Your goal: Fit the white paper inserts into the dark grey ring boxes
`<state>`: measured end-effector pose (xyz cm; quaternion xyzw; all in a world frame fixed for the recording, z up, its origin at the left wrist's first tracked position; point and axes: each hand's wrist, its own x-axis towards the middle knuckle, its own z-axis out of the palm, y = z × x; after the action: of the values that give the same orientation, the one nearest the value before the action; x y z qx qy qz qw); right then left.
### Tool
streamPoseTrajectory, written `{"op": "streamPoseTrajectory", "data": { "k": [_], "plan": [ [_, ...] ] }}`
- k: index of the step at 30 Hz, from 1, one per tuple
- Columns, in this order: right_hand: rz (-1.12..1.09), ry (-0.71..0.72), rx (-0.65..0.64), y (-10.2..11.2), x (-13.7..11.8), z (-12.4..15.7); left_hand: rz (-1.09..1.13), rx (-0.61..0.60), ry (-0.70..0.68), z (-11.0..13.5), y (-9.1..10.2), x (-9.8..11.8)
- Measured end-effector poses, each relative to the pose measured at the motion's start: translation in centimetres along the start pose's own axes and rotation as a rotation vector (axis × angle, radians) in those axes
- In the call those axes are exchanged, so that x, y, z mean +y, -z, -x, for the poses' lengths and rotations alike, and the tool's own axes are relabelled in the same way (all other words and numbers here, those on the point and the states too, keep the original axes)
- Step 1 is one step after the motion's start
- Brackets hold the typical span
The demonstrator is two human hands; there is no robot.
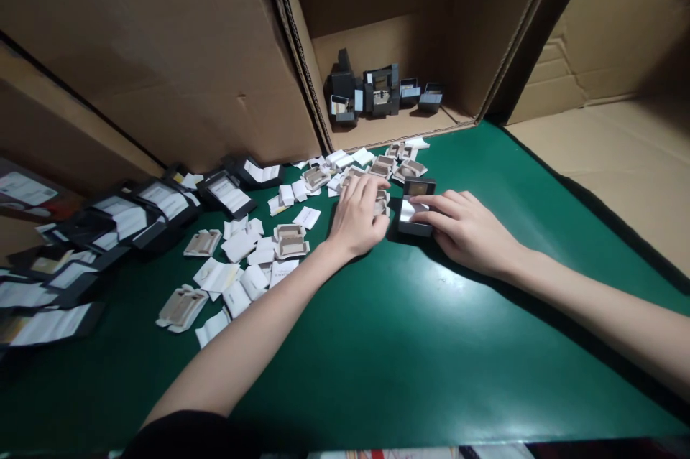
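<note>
My right hand (466, 230) is at a small black box (415, 228) whose lid stands up at the back. Two of its fingers reach over the right wall onto white paper inside, and the thumb is mostly hidden beside the box. Left of the box, my left hand (353, 218) bends its fingers and thumb around a beige cardboard insert (382, 203) on the green table (431, 358). The hand hides part of that insert. More inserts (410, 170) and folded white papers (339, 159) lie just beyond the left hand.
Loose papers (237, 246) and cardboard inserts (182, 307) spread over the table's left half. Several open black boxes (162, 200) holding papers line the far left. A large cardboard carton (377, 134) stands at the back with several small dark boxes (382, 89) in it.
</note>
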<state>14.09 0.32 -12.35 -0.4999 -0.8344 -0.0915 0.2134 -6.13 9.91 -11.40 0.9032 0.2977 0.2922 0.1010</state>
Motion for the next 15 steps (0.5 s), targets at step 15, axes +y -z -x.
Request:
{"op": "streamPoseTrajectory", "data": {
  "k": [15],
  "plan": [
    [-0.357, -0.064, 0.295, 0.15, 0.39, -0.2, 0.079, 0.064, 0.085, -0.2, -0.55, -0.23]
  ]
}}
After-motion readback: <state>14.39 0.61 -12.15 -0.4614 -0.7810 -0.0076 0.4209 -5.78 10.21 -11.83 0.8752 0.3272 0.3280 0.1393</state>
